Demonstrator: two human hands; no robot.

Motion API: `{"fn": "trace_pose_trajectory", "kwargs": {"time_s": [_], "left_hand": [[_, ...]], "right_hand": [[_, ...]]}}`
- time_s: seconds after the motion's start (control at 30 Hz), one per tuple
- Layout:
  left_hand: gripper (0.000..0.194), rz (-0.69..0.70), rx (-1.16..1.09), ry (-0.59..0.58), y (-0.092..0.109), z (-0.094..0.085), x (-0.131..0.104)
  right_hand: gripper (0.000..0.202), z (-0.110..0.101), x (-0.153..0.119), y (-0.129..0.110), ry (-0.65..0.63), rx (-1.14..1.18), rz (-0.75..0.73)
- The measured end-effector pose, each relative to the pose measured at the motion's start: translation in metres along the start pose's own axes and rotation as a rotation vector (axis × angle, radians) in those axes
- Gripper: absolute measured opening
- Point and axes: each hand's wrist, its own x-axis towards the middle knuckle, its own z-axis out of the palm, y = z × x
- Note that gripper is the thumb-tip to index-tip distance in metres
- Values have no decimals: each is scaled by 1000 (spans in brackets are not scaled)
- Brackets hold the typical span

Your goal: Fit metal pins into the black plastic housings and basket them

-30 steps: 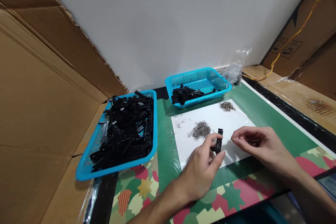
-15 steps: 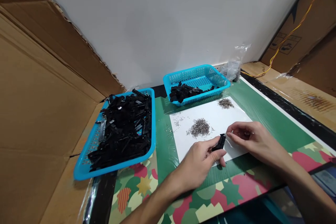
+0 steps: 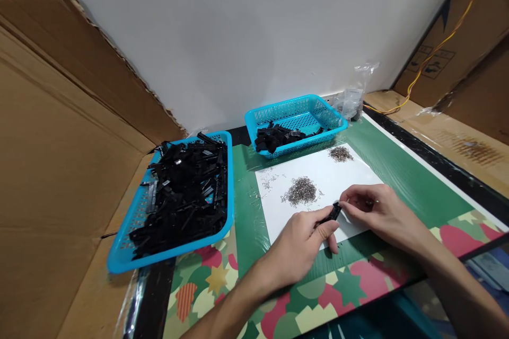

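Observation:
My left hand (image 3: 304,241) holds a small black plastic part (image 3: 334,212) between thumb and fingers, over the front of a white sheet (image 3: 274,222). At the far end of that part, my right hand (image 3: 371,206) pinches with thumb and forefinger. Whatever sits between those right fingertips is too small to make out. A pile of tiny metal springs or wire clips (image 3: 302,191) lies on the sheet just beyond my left hand. Farther back on it is a smaller metal pile (image 3: 340,154).
A blue basket (image 3: 230,185) heaped with black plastic parts (image 3: 186,196) stands at left. Behind the sheet is a second blue basket (image 3: 338,126) with fewer parts. A clear plastic bag (image 3: 352,103) stands beside it. Cardboard walls (image 3: 59,169) flank the green table mat (image 3: 421,185).
The black part has tilted lower in my left hand, and my right fingertips have come closer, now touching its end. The camera view has shifted slightly.

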Motion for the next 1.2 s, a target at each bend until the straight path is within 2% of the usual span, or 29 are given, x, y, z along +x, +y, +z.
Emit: {"fn": "trace_pose_trajectory", "kwargs": {"time_s": [0.3, 0.53, 0.93, 1.2], "left_hand": [[32, -22, 16, 13, 0, 3, -1], [37, -13, 35, 15, 5, 1, -1], [35, -16, 20, 21, 4, 3, -1], [38, -35, 33, 28, 5, 4, -2]], "right_hand": [[27, -2, 0, -2, -1, -47, 3], [28, -1, 1, -6, 42, -75, -31], [27, 6, -3, 4, 86, -47, -68], [27, 5, -3, 2, 102, -42, -66]]}}
